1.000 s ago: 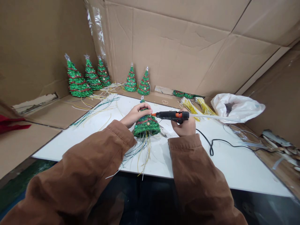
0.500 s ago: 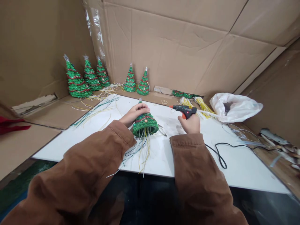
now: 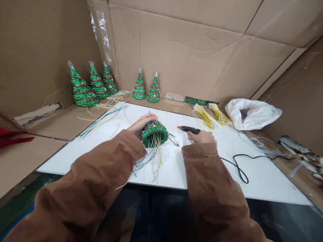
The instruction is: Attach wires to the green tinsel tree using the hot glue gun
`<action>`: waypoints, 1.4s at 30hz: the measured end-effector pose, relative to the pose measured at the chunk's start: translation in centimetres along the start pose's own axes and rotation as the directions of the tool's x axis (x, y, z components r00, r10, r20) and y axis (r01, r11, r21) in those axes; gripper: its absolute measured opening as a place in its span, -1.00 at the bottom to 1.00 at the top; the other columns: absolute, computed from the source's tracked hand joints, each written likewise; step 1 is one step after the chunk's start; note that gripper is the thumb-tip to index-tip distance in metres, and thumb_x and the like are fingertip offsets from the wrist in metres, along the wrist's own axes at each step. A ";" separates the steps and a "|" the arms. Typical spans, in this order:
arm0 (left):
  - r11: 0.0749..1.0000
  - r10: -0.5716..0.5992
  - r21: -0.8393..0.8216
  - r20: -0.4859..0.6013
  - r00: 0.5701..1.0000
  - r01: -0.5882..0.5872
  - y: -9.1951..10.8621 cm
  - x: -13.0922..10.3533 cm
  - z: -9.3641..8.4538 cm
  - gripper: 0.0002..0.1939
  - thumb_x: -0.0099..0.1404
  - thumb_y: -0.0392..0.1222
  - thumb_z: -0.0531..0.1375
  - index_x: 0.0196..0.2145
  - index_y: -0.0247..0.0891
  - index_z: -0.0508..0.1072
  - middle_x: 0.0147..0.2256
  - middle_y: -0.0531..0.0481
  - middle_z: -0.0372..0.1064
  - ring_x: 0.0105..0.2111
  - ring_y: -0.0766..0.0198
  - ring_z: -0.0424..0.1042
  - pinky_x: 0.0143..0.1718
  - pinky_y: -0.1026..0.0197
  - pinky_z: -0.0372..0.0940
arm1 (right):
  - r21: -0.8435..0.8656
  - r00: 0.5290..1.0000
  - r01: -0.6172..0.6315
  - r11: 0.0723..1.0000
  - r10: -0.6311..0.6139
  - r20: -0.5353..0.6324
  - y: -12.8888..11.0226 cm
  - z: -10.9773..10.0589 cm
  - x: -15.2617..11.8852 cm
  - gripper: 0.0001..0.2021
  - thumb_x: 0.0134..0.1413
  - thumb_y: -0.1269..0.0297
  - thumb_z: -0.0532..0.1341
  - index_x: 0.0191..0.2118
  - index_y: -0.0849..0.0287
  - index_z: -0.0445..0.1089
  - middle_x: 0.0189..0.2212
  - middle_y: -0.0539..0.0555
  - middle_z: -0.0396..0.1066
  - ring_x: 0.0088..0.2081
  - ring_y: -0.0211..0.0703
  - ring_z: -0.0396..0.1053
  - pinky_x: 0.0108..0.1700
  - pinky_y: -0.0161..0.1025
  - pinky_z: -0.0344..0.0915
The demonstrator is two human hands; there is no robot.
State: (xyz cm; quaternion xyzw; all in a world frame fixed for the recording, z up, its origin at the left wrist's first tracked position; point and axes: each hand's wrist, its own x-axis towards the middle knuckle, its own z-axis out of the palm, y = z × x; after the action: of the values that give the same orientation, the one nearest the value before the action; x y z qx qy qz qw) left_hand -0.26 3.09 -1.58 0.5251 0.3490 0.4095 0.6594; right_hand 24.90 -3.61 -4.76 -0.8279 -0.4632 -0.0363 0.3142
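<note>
My left hand (image 3: 142, 123) is wrapped round a small green Christmas tree (image 3: 161, 128), which lies tilted with its hollow base toward me. Yellow, white and green wires (image 3: 156, 153) trail from that opening onto the white board. My right hand (image 3: 203, 137) grips a black hot glue gun (image 3: 189, 129) with an orange nozzle that points left toward the tree; the hand hides most of its handle. A thin pointed tool (image 3: 174, 140) lies on the board between the tree and the glue gun.
Several finished-looking trees (image 3: 82, 88) stand along the back and left cardboard. Bundles of yellow and white wire (image 3: 205, 117) lie at the back right beside a white plastic bag (image 3: 252, 114). A black cord (image 3: 242, 171) loops over the white board (image 3: 267, 181).
My left hand has tipped the tree so its hollow base faces me more. The glue gun has come down and turned in my right hand, closer to the board.
</note>
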 end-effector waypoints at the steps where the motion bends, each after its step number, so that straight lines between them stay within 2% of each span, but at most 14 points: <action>1: 1.000 0.003 0.000 0.005 1.000 -0.003 0.0 0.0 0.0 -0.70 -0.06 -0.11 0.33 -0.41 -0.28 0.34 -0.53 0.12 0.29 -0.54 0.40 0.28 -0.47 0.33 0.18 | -0.034 0.995 -0.083 0.996 0.081 -0.052 -0.6 -0.7 -0.4 -0.64 -0.37 -0.02 0.32 -0.60 0.18 0.29 -0.45 0.24 0.34 -0.30 0.11 0.36 -0.32 -0.02 0.26; 2: 1.000 0.005 0.000 0.012 1.000 -0.005 0.0 0.0 0.0 -0.70 -0.05 -0.11 0.33 -0.41 -0.28 0.33 -0.54 0.12 0.28 -0.55 0.41 0.28 -0.47 0.33 0.17 | 0.015 0.996 -0.046 0.999 0.047 -0.072 -1.4 -1.4 -1.1 -0.65 -0.32 -0.02 0.30 -0.57 0.19 0.31 -0.42 0.24 0.35 -0.30 0.08 0.35 -0.31 -0.04 0.25; 3: 1.000 0.008 0.001 0.018 1.000 -0.008 -0.1 -0.1 0.0 -0.70 -0.05 -0.11 0.33 -0.41 -0.28 0.33 -0.54 0.13 0.27 -0.56 0.41 0.26 -0.48 0.33 0.16 | 0.135 0.998 0.056 0.989 -0.050 -0.047 -2.4 -2.2 -2.0 -0.68 -0.21 -0.01 0.25 -0.53 0.19 0.33 -0.45 0.18 0.35 -0.35 -0.01 0.34 -0.34 -0.12 0.24; 4: 1.000 0.011 0.001 0.023 1.000 -0.011 -0.1 -0.1 -0.1 -0.71 -0.04 -0.11 0.32 -0.41 -0.27 0.33 -0.55 0.13 0.27 -0.56 0.42 0.26 -0.49 0.33 0.15 | 0.296 0.988 0.136 0.946 -0.151 0.030 -3.4 -2.8 -3.1 -0.68 -0.13 0.00 0.21 -0.52 0.19 0.35 -0.53 0.10 0.33 -0.43 -0.10 0.31 -0.38 -0.19 0.21; 6: 1.000 0.019 0.002 0.032 0.999 -0.019 -0.2 -0.1 -0.1 -0.71 -0.03 -0.12 0.31 -0.41 -0.27 0.33 -0.54 0.13 0.27 -0.55 0.41 0.26 -0.49 0.33 0.15 | 0.587 0.904 0.108 0.802 -0.324 0.277 -5.4 -3.5 -5.6 -0.66 -0.05 -0.01 0.15 -0.52 0.20 0.38 -0.65 -0.01 0.27 -0.57 -0.23 0.22 -0.50 -0.29 0.11; 8: 1.000 0.030 -0.002 0.041 0.999 -0.030 -0.3 -0.1 -0.1 -0.72 -0.02 -0.11 0.31 -0.40 -0.27 0.33 -0.52 0.12 0.27 -0.54 0.40 0.27 -0.48 0.33 0.16 | 0.664 0.804 0.021 0.747 -0.407 0.433 -7.1 -3.4 -8.0 -0.71 -0.03 0.06 0.16 -0.47 0.20 0.41 -0.69 -0.05 0.27 -0.62 -0.27 0.20 -0.54 -0.33 0.08; 9: 0.999 0.036 -0.006 0.044 0.998 -0.036 -0.3 -0.1 -0.1 -0.72 -0.02 -0.11 0.31 -0.39 -0.27 0.33 -0.51 0.12 0.27 -0.53 0.40 0.27 -0.47 0.32 0.17 | 0.675 0.779 0.027 0.737 -0.438 0.448 -7.9 -3.0 -9.0 -0.74 0.00 0.12 0.13 -0.44 0.20 0.42 -0.69 -0.05 0.29 -0.62 -0.28 0.20 -0.54 -0.33 0.09; 12: 0.999 0.045 -0.015 0.053 0.998 -0.044 -0.4 0.0 -0.3 -0.70 -0.03 -0.11 0.31 -0.39 -0.27 0.33 -0.51 0.12 0.27 -0.52 0.40 0.28 -0.45 0.33 0.18 | 0.610 0.823 0.166 0.775 -0.450 0.347 -9.6 -1.1 -10.6 -0.77 0.05 0.26 0.08 -0.55 0.18 0.35 -0.73 -0.06 0.29 -0.63 -0.28 0.20 -0.51 -0.33 0.07; 15: 0.999 0.037 -0.025 0.070 0.997 -0.035 -0.5 0.1 -0.3 -0.69 -0.05 -0.12 0.32 -0.39 -0.27 0.33 -0.51 0.12 0.28 -0.51 0.40 0.29 -0.44 0.34 0.17 | 0.561 0.868 0.213 0.800 -0.419 0.268 -10.5 0.8 -10.9 -0.71 0.08 0.27 0.06 -0.63 0.15 0.27 -0.76 -0.04 0.27 -0.64 -0.26 0.21 -0.51 -0.32 0.05; 19: 1.000 0.022 -0.017 0.106 0.994 -0.020 -0.7 -0.1 0.0 -0.72 -0.02 -0.12 0.31 -0.39 -0.28 0.33 -0.50 0.11 0.29 -0.50 0.41 0.29 -0.45 0.34 0.17 | 0.538 0.940 0.202 0.819 -0.316 0.127 -10.7 2.2 -11.1 -0.68 0.07 0.25 0.07 -0.68 0.13 0.24 -0.74 -0.01 0.30 -0.65 -0.23 0.21 -0.50 -0.29 0.06; 24: 0.998 0.046 -0.037 0.056 0.997 -0.044 -0.7 -0.5 0.8 -0.71 -0.04 -0.14 0.32 -0.39 -0.28 0.32 -0.51 0.12 0.28 -0.54 0.43 0.26 -0.51 0.36 0.14 | 0.507 0.975 0.138 0.851 -0.205 0.079 -10.5 2.8 -11.0 -0.77 0.00 0.28 0.10 -0.63 0.14 0.31 -0.65 0.08 0.41 -0.57 -0.13 0.32 -0.45 -0.26 0.14; 28: 0.995 0.023 -0.093 0.026 0.999 -0.020 -0.8 -0.7 1.1 -0.69 -0.08 -0.17 0.33 -0.38 -0.26 0.31 -0.53 0.12 0.27 -0.56 0.42 0.26 -0.53 0.34 0.14 | 0.482 0.983 0.121 0.868 -0.172 0.062 -10.4 3.2 -10.8 -0.84 -0.04 0.30 0.13 -0.54 0.19 0.36 -0.55 0.17 0.48 -0.49 -0.05 0.40 -0.43 -0.24 0.16; 32: 0.990 0.014 -0.137 0.019 1.000 -0.011 -1.0 -0.7 1.1 -0.70 -0.07 -0.18 0.33 -0.39 -0.25 0.31 -0.55 0.13 0.25 -0.57 0.42 0.26 -0.53 0.35 0.16 | 0.453 0.972 0.168 0.875 -0.224 0.072 -10.4 3.4 -10.8 -0.80 0.03 0.29 0.09 -0.48 0.22 0.40 -0.53 0.18 0.49 -0.49 -0.07 0.40 -0.45 -0.26 0.13; 42: 0.997 -0.008 -0.074 0.105 0.994 0.016 -0.5 -0.9 1.0 -0.76 -0.03 -0.21 0.28 -0.41 -0.27 0.30 -0.52 0.11 0.26 -0.56 0.42 0.26 -0.55 0.37 0.13 | 0.179 0.924 0.300 0.937 -0.332 0.188 -10.8 2.3 -11.2 -0.72 0.12 0.32 0.07 -0.46 0.28 0.47 -0.45 0.23 0.53 -0.46 -0.10 0.40 -0.47 -0.24 -0.07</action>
State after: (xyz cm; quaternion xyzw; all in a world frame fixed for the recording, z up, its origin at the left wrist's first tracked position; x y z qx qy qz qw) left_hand 0.30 1.82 -1.82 0.5186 0.3018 0.3903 0.6983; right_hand 9.48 -6.61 -5.26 -0.7156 -0.6235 0.0375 0.3125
